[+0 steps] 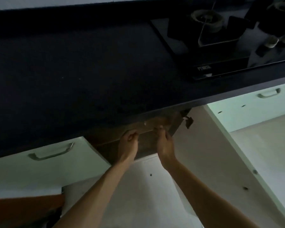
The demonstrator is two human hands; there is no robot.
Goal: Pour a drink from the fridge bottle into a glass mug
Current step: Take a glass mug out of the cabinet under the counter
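Both my arms reach into an open cabinet under the dark countertop (89, 71). Between my hands, just below the counter's edge, is a faint clear glass thing with a small glint, which looks like the glass mug (152, 123). My left hand (130, 142) has its fingers curled at the mug's left side. My right hand (164, 143) pinches its right side with fingertips pointing up. The light is dim and the mug's outline is hard to make out. No bottle and no fridge are in view.
A gas hob (220, 38) with a burner and knobs sits on the counter at the upper right. Pale green drawer fronts with metal handles (51, 153) flank the cabinet, whose door (237, 153) stands open on the right. A brown surface (23, 206) lies at the lower left.
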